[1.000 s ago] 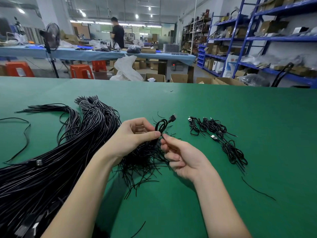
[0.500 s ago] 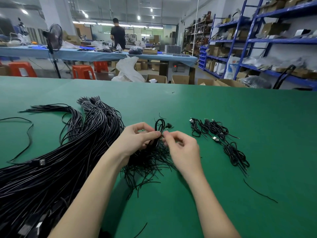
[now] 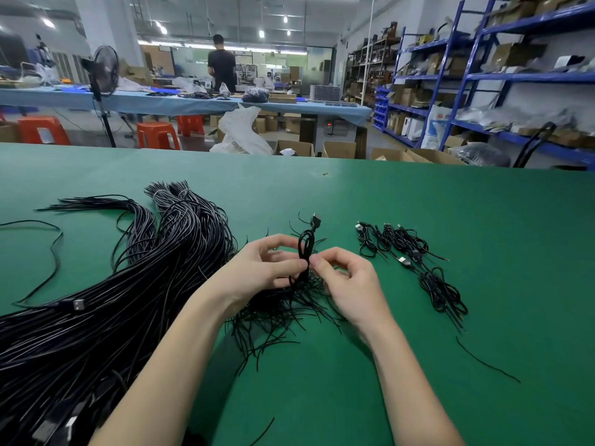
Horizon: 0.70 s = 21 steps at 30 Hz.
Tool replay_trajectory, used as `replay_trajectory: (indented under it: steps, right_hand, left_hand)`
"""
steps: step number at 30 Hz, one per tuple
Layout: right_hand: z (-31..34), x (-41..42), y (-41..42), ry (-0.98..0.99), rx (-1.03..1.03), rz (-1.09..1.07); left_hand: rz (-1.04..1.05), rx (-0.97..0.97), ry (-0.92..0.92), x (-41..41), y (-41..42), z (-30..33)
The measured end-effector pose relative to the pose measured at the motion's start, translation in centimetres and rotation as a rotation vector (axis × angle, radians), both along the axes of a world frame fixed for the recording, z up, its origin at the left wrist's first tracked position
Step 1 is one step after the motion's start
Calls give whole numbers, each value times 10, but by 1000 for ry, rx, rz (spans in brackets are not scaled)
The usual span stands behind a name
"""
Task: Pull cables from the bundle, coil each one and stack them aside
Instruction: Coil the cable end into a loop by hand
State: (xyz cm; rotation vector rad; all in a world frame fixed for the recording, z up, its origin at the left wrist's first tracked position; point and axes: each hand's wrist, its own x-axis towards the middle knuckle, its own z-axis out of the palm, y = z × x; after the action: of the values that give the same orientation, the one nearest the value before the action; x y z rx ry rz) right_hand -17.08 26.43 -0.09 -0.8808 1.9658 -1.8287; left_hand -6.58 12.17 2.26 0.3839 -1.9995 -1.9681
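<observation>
Sprawling across the green felt-like desk (image 3: 418, 204), the glossy black bundle (image 3: 135, 284) feeds the work. Left hand (image 3: 260, 268) fingers clamp the coiled cable (image 3: 306, 249) upright above loose wire ends, likely steadying it while right hand (image 3: 351, 284) fingers pinch its waist. Finished coils (image 3: 415, 255) lie rightward.

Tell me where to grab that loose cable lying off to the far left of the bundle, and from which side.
Take the loose cable at its plug end, coming from above. The plug is the one thick, stiff part; it lies flat on the green table at the bundle edge, while the thin cord curves away over bare table.
</observation>
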Motion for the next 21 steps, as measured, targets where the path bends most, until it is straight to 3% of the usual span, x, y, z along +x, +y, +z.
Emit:
replay_trajectory:
  steps: [5,9,12,21]
  right_hand:
    - [3,-4,4,-187,-44,61]
    - [4,-6,3,-84,-194,62]
    - [2,-5,0,-48,-242,-1]
    - [1,-14,9,-355,-286,-72]
  left_hand:
    - [0,-134,1,0,-1,-2]
    - [30,-136,-47,-3,2,-4]
    - [65,-99,-78,-6,5,-7]
    - [-90,152,-131,-6,7,-11]
